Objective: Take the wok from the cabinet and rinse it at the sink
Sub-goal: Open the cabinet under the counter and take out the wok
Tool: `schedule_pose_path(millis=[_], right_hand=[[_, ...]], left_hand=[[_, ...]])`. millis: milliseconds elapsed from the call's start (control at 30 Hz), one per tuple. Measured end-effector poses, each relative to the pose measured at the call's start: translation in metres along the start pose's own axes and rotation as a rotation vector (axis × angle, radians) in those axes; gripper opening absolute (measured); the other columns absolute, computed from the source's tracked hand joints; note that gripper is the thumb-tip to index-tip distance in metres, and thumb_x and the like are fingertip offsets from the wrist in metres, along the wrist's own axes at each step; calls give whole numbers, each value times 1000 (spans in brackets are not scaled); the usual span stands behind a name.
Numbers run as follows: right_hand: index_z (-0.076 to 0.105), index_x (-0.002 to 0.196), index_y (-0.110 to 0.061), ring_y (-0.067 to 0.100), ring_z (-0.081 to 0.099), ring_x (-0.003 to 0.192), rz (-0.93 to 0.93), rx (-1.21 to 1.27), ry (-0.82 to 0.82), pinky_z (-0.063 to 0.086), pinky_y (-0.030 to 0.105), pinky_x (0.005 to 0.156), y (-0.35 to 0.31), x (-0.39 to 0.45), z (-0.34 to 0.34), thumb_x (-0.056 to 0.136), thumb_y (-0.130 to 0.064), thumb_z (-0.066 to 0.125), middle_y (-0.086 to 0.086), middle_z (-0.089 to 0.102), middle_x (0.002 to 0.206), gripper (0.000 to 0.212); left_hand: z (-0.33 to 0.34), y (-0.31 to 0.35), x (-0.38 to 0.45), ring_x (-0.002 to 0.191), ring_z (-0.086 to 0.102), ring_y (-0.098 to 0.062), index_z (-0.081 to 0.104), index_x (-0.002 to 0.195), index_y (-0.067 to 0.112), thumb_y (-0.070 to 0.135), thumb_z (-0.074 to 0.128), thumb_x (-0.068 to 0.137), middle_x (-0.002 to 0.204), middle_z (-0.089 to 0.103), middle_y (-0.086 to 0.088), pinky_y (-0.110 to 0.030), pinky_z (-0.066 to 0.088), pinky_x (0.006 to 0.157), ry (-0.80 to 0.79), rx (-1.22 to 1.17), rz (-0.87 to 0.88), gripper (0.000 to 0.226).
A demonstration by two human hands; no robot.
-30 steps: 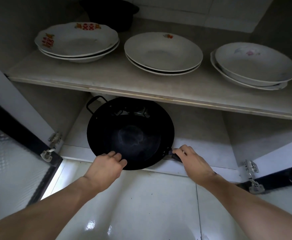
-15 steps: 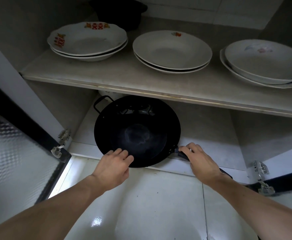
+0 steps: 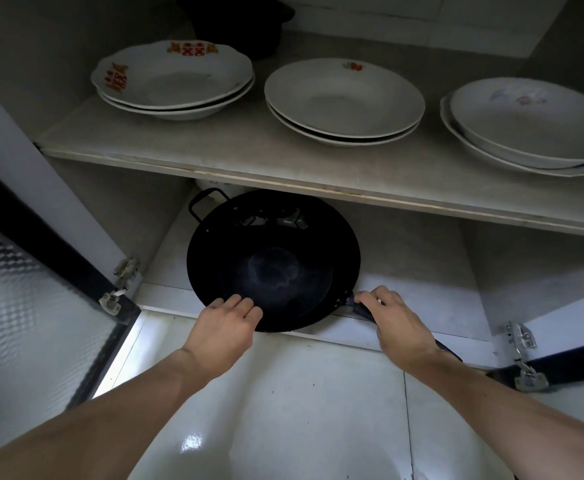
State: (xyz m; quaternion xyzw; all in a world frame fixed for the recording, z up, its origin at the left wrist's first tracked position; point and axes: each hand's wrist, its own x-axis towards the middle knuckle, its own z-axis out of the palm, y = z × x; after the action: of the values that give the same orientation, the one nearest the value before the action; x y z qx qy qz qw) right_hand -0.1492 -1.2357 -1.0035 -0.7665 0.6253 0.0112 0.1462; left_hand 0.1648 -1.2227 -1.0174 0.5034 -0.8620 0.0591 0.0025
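A black wok (image 3: 272,258) sits on the cabinet's bottom floor (image 3: 422,299), under the shelf, its near rim past the front edge. A small loop handle sticks out at its far left. My left hand (image 3: 226,325) holds the near rim, fingers over the edge into the wok. My right hand (image 3: 396,323) grips the long dark handle (image 3: 361,308) at the wok's right side; the handle's end shows behind my wrist. The sink is out of view.
The shelf (image 3: 283,168) above the wok carries three stacks of white plates (image 3: 344,98) and a dark pot (image 3: 238,22) at the back. Both cabinet doors stand open, the left one (image 3: 24,306) with patterned glass. A glossy white tiled floor (image 3: 301,410) lies below.
The view has shifted slightly closer and lower. Both hands stay on the wok; its position has barely changed.
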Motion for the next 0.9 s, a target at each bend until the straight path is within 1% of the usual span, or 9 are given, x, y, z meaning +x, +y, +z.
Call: schedule_pose_path(millis=[133, 267, 367, 533, 600, 700, 733, 800, 900], right_hand=[[38, 128, -33, 14, 42, 103, 14, -14, 1, 45, 27, 64, -2, 0, -3, 68, 19, 46, -8, 38, 121, 80], [38, 129, -32, 15, 43, 101, 25, -22, -8, 43, 27, 64, -3, -2, -6, 68, 20, 44, -6, 38, 121, 81], [36, 132, -30, 16, 43, 100, 31, -28, -8, 50, 31, 71, -9, -9, -10, 68, 20, 42, -3, 38, 120, 81], [33, 137, -26, 20, 43, 104, 1, -98, -56, 50, 32, 77, -20, -30, -31, 66, 20, 39, 0, 40, 119, 85], [33, 139, -25, 20, 43, 105, -18, -120, -95, 51, 30, 77, -22, -45, -44, 69, 19, 40, 0, 41, 120, 83], [34, 137, -26, 22, 45, 108, -29, -152, -169, 49, 31, 76, -28, -76, -68, 69, 19, 47, 0, 41, 122, 82], [34, 137, -27, 22, 45, 109, -25, -177, -200, 48, 30, 73, -32, -86, -78, 70, 18, 50, -1, 41, 123, 82], [30, 138, -28, 22, 45, 111, -25, -225, -265, 42, 29, 69, -44, -107, -100, 68, 17, 55, -1, 41, 124, 87], [26, 138, -30, 23, 42, 113, -43, -236, -330, 43, 32, 76, -62, -135, -136, 64, 19, 54, 0, 38, 126, 93]], left_hand=[[3, -2, 1, 60, 52, -21, 56, 73, 17, 8, 87, 39, 66, 52, 2, -30, 37, 49, -41, 14, 38, 47], [2, -4, 1, 60, 48, -21, 48, 77, 17, -2, 80, 30, 69, 49, 0, -30, 26, 55, -29, 59, 94, 61], [-2, -13, 1, 65, 46, -21, 40, 85, 17, -7, 74, 26, 74, 47, -1, -31, 33, 57, -11, 75, 122, 72], [-22, -12, -12, 68, 46, -21, 40, 88, 16, -9, 72, 27, 77, 46, -1, -32, 36, 61, -15, 25, 100, 74], [-42, -1, -25, 68, 49, -21, 48, 89, 14, -12, 65, 27, 78, 48, -2, -32, 40, 61, -9, -7, 95, 69], [-74, 20, -53, 67, 53, -22, 60, 85, 12, -10, 37, 42, 77, 53, -3, -32, 46, 60, -5, -51, 107, 53], [-85, 26, -63, 67, 54, -22, 60, 85, 12, -8, 37, 41, 77, 53, -4, -32, 46, 60, -31, -64, 110, 54], [-105, 36, -83, 69, 54, -23, 60, 87, 12, -5, 47, 31, 80, 53, -4, -33, 46, 60, -86, -80, 103, 60], [-149, 48, -111, 71, 55, -24, 61, 89, 11, -6, 63, 25, 81, 54, -5, -34, 47, 61, -171, -102, 74, 67]])
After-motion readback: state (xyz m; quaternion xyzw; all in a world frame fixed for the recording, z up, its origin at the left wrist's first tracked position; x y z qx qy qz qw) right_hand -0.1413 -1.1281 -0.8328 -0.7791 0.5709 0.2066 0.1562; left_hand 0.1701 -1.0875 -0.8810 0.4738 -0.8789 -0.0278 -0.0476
